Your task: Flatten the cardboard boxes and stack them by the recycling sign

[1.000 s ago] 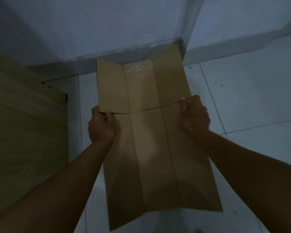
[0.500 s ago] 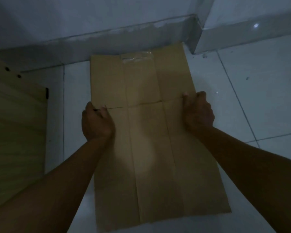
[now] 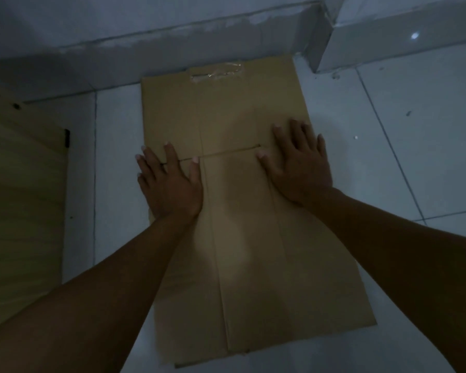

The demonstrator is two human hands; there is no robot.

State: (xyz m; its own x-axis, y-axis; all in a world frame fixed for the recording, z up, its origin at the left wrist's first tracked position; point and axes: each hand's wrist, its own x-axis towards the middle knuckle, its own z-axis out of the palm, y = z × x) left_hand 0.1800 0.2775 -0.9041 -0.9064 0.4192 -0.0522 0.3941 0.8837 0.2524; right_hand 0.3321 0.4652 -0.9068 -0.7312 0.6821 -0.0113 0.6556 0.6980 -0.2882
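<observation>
**Flattened box on floor, both palms pressing at mid-seam**

Lower frame, nearest: two bare forearms entering from lower left and lower right, converging toward centre. Dim light throughout; detail in shadows poor.

Centre: flattened cardboard box (image 3: 242, 238) lying on the white tiled floor (image 3: 414, 157), long axis running from bottom centre up toward the wall. Lengthwise creases visible; a crosswise slit where flaps meet, at mid-height of the frame.

Left hand (image 3: 170, 184) flat on the box's left edge, fingers spread and straight, outer fingers overhanging onto the tile. Right hand (image 3: 299, 162) flat on the right panel, fingers splayed, tips reaching past the slit. No pinch, no curl on either side: open-palm pressure only.

Upper centre: clear tape patch (image 3: 217, 72) at the far end of the box, just beside the grey skirting (image 3: 172, 49). Wall corner (image 3: 326, 36) at upper right. Wooden panel (image 3: 22, 197) along the left edge, apart from the box.

No recycling sign in view; cannot tell whether this spot is the stacking place.

Risks, as judged:
- Springback at creases once pressure lifts, from stiff folds.
- Sliding on smooth tile under uneven push, skewing the sheet off the wall line.
- Flap edge at the slit lifting or catching fingertips.
- Tape residue sticking to whatever box is stacked on top.
</observation>
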